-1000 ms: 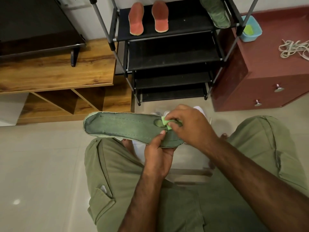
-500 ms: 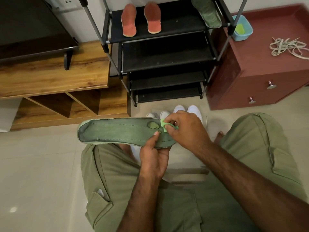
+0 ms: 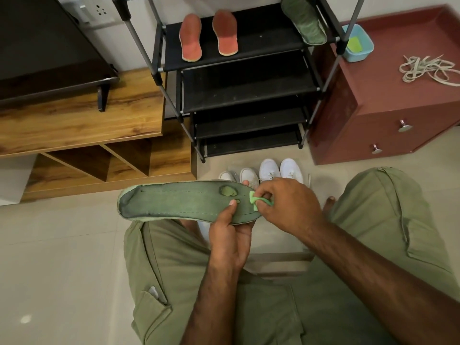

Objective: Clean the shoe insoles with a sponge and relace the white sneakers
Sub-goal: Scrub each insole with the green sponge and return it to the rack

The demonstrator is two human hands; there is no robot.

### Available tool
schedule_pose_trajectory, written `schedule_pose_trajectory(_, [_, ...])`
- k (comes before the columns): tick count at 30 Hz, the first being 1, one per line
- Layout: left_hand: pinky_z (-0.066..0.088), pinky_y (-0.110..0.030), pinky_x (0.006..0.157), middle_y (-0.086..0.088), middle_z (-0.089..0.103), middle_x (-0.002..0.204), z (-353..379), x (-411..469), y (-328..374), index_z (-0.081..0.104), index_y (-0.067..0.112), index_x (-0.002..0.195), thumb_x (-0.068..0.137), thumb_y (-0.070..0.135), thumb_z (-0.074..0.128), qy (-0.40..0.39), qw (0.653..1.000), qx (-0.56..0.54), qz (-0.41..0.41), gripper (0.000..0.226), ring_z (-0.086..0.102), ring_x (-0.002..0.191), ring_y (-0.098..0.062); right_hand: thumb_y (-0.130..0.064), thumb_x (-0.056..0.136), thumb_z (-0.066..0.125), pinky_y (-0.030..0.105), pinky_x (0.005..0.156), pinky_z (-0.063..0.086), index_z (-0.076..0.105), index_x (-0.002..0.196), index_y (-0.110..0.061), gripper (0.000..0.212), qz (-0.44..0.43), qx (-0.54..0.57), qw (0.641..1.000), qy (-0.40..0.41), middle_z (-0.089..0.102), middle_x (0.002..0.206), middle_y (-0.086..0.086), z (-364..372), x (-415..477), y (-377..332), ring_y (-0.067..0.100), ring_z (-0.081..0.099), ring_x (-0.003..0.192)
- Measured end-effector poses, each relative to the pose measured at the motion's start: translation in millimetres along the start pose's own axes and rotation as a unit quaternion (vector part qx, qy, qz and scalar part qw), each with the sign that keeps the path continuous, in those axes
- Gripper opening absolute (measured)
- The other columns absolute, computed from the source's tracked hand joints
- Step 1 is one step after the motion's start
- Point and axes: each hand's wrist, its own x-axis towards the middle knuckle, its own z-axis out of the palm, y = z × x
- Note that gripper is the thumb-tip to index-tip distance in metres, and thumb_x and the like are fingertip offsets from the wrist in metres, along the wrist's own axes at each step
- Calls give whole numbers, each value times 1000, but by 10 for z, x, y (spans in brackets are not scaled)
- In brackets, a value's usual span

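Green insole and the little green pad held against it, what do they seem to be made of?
Green insole: probably woven fabric over foam; matte, with dashed stitch lines, a paler soft-looking edge and worn patches near one end. Green pad: likely thin sponge or foam cloth; matte, light green, bent and squashed where it is pinched.

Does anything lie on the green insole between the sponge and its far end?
Yes: the thumb of the left hand rests on the green insole right beside the sponge pinched by the right hand. Past the thumb, nothing visible lies on it.
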Motion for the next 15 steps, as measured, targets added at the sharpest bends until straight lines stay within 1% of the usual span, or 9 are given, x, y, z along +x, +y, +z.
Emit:
schedule_pose_trajectory(2, [52,-46,107,-20,63,139,13,0,-20,49,4,146,102,5,43,-4,1000,8,-4,45,61,130,-31,-38,88,69,30,71,53,74,98,-38,12,-4,-5,1000,-3,69,93,-15,-16,7,28,9,63,87])
schedule_pose_trajectory(4, [56,-46,101,-22,62,139,18,5,-57,50,2,146,96,7,51,8,1000,15,-12,51,62,127,-33,-34,88,71,29,69,47,74,98,-36,10,-14,19,999,25,63,89,-18,4,52,12,8,59,85])
schedule_pose_trajectory(6, [53,-49,103,-24,60,141,25,4,-74,51,1,146,92,10,56,15,999,23,-16,55,60,127,-35,-33,88,72,27,69,43,73,99,-35,10,-23,44,997,60,57,88,-19,40,97,-33,6,54,86])
schedule_pose_trajectory(7, [51,-50,105,-24,59,142,22,1,-77,51,1,146,92,10,56,15,1000,24,-13,54,59,129,-35,-33,88,72,28,70,44,73,100,-35,11,-25,48,996,64,59,89,-18,58,104,-44,7,54,88])
schedule_pose_trajectory(10, [45,-52,113,-22,61,141,-22,10,-55,52,3,144,100,7,48,14,1000,19,-9,44,57,133,-35,-38,89,70,30,71,50,73,102,-36,14,-19,21,999,27,66,95,-14,55,38,-5,10,60,90])
schedule_pose_trajectory(12, [46,-52,112,-20,62,141,-40,22,-51,53,4,143,103,5,43,9,1000,22,-12,41,57,134,-35,-39,88,69,31,71,52,72,99,-38,12,-5,2,1000,-1,68,94,-14,5,12,42,10,62,88])
schedule_pose_trajectory(13, [47,-51,111,-21,61,141,-42,25,-65,52,3,144,103,6,44,5,999,28,-17,42,57,134,-36,-39,87,70,32,71,54,73,98,-38,11,-5,2,1000,-6,68,93,-15,-9,23,57,9,63,87])
schedule_pose_trajectory(15, [50,-51,108,-24,60,141,-29,18,-94,52,0,144,101,6,48,2,999,33,-27,44,59,131,-37,-36,87,71,31,70,53,73,97,-38,10,-11,21,1000,10,66,91,-16,-16,72,41,7,61,86])
